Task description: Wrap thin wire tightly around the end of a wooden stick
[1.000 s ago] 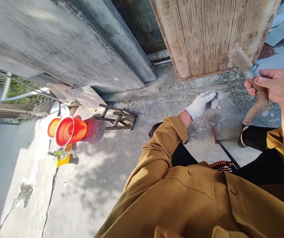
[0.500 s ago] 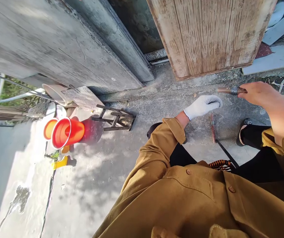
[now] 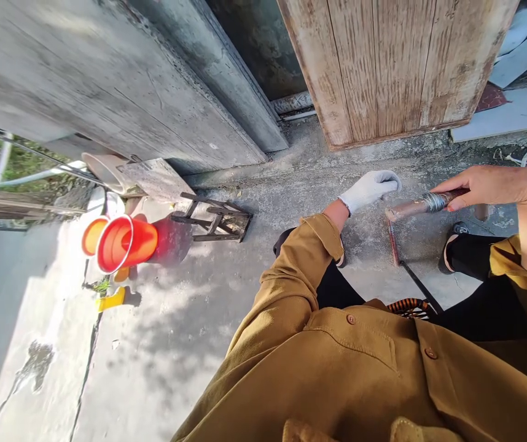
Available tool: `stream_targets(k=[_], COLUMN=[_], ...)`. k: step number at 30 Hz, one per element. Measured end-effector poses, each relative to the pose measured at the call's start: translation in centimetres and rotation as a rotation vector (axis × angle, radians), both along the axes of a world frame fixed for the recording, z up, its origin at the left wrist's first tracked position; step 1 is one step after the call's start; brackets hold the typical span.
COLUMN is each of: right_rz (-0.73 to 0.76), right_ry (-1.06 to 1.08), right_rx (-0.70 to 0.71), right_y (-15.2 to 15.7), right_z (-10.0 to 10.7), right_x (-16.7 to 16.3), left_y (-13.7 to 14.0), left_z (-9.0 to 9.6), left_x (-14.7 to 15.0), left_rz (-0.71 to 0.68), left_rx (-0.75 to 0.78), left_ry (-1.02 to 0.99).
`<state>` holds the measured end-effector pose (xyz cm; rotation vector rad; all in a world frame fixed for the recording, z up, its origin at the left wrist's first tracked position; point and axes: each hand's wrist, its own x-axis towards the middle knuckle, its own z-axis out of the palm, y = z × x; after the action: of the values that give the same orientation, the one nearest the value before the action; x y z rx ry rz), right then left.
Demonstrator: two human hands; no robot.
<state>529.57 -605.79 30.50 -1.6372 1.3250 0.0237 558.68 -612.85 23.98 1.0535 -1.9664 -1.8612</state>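
Observation:
My left hand (image 3: 369,189) wears a white knitted glove. Its fingers are curled in; anything inside them is too small or hidden to make out. In my bare right hand (image 3: 489,187) is a brown stick (image 3: 411,209) with wire (image 3: 435,201) wound round it in a tight coil near my fingers. The stick points left, its free end just below and right of the glove. Beneath that end, a reddish-brown rod (image 3: 394,244) lies close to a thin black bar (image 3: 421,285) between my legs.
An orange-red bucket (image 3: 115,244) stands at left, with a small dark wooden stool (image 3: 220,220) to its right. A wooden panel (image 3: 383,67) leans ahead of me. White slabs (image 3: 510,113) are piled at far right. An orange-and-black woven edge (image 3: 408,304) shows under me.
The stick has swung lower, and more of its length shows beyond the wire coil. My right hand has turned and dropped a little; my gloved left hand has shifted slightly left.

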Motion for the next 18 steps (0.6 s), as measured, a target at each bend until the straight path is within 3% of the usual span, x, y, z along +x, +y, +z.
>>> stream_targets(k=[2, 5, 8, 10, 13, 18], right_rz=[-0.11, -0.31, -0.42, -0.349, -0.084, 0.229], right_ry=[-0.021, -0.028, 0.205, 0.437, 0.625, 0.438], right_rx=[-0.051, -0.201, -0.278, -0.288, -0.21, 0.056], right_y=[-0.2, -0.4, -0.5, -0.8, -1.1, -0.5], right_z=[-0.3, -0.6, -0.8, -1.3, -2.2, -2.5], right_x=[-0.4, 0.3, 2.1, 3.1, 4.0, 3.8], left_y=[0.7, 2.0, 3.0, 3.1, 2.7, 1.6], left_z=[-0.3, -0.9, -1.2, -1.1, -0.5, 0.8], left_x=[-0.5, -1.1, -1.4, -1.4, -1.3, -0.5], left_rz=[0.013, -0.084, -0.2, -0.232, -0.252, -0.25], left_rx=[0.084, 0.18, 0.198, 0.182, 0.108, -0.07], left_ry=[0.014, 0.101, 0.198, 0.21, 0.105, -0.052])
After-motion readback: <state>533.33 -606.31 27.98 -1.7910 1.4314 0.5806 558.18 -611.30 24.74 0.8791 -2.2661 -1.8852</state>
